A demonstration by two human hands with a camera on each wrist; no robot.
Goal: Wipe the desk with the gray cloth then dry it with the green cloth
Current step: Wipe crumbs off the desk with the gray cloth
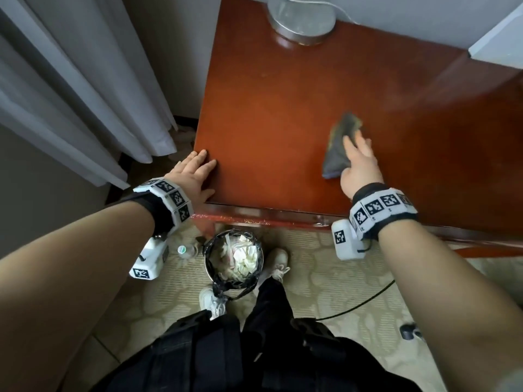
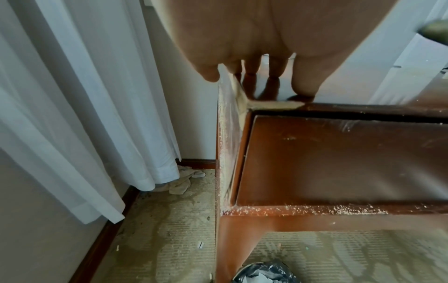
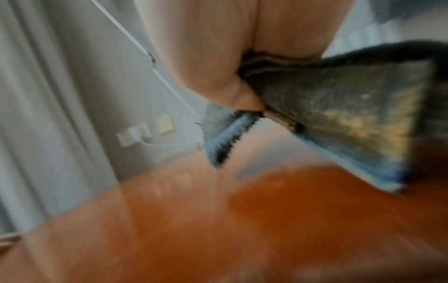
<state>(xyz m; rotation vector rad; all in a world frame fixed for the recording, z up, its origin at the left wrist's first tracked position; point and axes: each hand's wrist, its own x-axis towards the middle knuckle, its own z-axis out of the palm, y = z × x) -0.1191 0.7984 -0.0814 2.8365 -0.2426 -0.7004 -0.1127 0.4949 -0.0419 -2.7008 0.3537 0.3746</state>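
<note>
My right hand [image 1: 360, 168] has the gray cloth [image 1: 336, 149] on the desk [image 1: 277, 108], toward 4 o'clock of the top, with thumb and fingers pinching a fold. It's bunched long and narrow, its axis running 7 to 1 o'clock and the far end pointing at 1. Dark gray, blue-stitched hem, yellowish grime on the far flap, all motion-blurred. My left hand [image 1: 195, 176] lies flat on the 7 o'clock corner, fingers straight and together.

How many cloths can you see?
1. The gray cloth is held by the right hand over the right side of the desk. Others may be out of view.
</note>
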